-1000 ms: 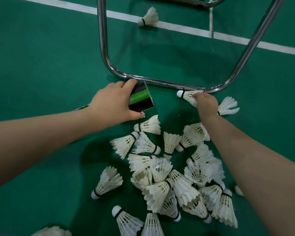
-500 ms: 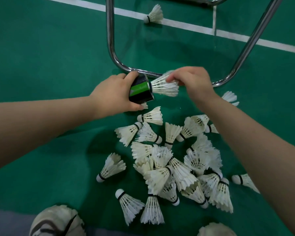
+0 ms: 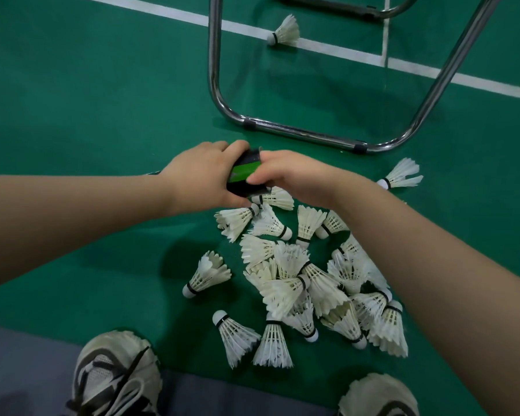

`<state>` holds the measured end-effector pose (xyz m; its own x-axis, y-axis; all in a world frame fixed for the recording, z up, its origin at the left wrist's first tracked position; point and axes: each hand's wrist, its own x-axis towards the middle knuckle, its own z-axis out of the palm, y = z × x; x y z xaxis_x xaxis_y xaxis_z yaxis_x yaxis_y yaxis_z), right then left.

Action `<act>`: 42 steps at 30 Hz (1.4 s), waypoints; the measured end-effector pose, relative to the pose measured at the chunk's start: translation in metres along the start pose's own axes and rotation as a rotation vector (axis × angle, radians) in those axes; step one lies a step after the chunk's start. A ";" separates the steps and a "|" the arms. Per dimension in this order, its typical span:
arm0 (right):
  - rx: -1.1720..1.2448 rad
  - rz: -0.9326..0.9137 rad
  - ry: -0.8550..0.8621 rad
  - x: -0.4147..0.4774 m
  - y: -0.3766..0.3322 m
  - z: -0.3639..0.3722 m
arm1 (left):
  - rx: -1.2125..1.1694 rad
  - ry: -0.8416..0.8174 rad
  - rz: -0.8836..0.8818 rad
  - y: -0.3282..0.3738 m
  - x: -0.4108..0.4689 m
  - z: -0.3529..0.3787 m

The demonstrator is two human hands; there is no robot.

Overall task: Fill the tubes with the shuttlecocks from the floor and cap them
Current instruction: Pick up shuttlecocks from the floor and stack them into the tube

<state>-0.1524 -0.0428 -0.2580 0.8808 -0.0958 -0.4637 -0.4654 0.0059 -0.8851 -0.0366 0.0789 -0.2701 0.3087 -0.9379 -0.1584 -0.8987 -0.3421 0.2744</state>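
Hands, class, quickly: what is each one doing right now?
Left hand: closed around the black-and-green tube.
Right hand: curled over the tube's open end; whether it holds a shuttlecock cannot be told.

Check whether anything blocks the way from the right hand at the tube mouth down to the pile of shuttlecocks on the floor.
Nothing visible does. The right hand covers the mouth of the tube, which the left hand grips, and the pile of shuttlecocks lies right below on the open green floor. The metal frame stands beyond, away from that path.

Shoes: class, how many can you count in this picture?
2: one shoe at the bottom left, another shoe at the bottom right, partly cut off by the picture's edge.
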 end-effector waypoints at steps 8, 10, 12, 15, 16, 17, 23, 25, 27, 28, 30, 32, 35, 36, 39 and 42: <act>-0.086 0.041 -0.170 0.009 0.000 0.014 | -0.039 -0.040 -0.037 -0.009 -0.028 0.003; -0.153 0.012 0.032 0.010 0.001 0.009 | -0.047 -0.022 -0.040 -0.009 -0.032 0.001; -0.069 -0.009 0.297 0.006 0.007 0.005 | -0.041 -0.012 -0.048 -0.009 -0.037 -0.001; -0.305 0.051 0.446 0.007 0.035 0.005 | -0.003 -0.024 -0.063 -0.016 -0.048 0.000; -0.499 0.077 0.391 0.007 0.046 0.010 | 0.008 -0.031 -0.067 -0.018 -0.052 0.002; -0.693 0.093 0.317 0.008 0.056 0.014 | 0.016 -0.036 -0.068 -0.019 -0.055 0.002; -1.367 0.001 0.125 0.019 0.089 0.035 | 0.004 -0.046 -0.071 -0.022 -0.059 0.004; -1.421 -0.009 0.143 0.020 0.090 0.035 | 0.001 -0.047 -0.069 -0.021 -0.059 0.007; -1.379 0.052 0.194 0.020 0.084 0.030 | 0.008 -0.051 -0.064 -0.021 -0.060 0.008; -1.303 0.095 0.242 0.019 0.079 0.026 | 0.010 -0.053 -0.063 -0.022 -0.061 0.009; -1.042 0.102 0.391 0.012 0.065 0.016 | 0.000 -0.055 -0.073 -0.024 -0.062 0.009; -0.600 0.023 0.551 0.003 0.048 0.010 | -0.018 -0.053 -0.096 -0.027 -0.063 0.007; 0.014 -0.147 0.688 -0.006 0.026 0.013 | -0.032 -0.049 -0.135 -0.030 -0.063 0.004; 0.094 -0.187 0.687 -0.008 0.021 0.017 | -0.033 -0.046 -0.144 -0.030 -0.062 0.003; 0.143 -0.206 0.597 -0.009 0.010 0.035 | -0.043 -0.033 -0.143 -0.029 -0.060 0.003; 0.093 -0.096 0.411 -0.005 0.008 0.049 | -0.059 -0.009 -0.134 -0.025 -0.056 0.002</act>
<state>-0.1569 0.0061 -0.2649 0.8025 -0.4891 -0.3418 -0.3569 0.0656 -0.9318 -0.0321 0.1403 -0.2694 0.4212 -0.8833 -0.2057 -0.8300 -0.4669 0.3051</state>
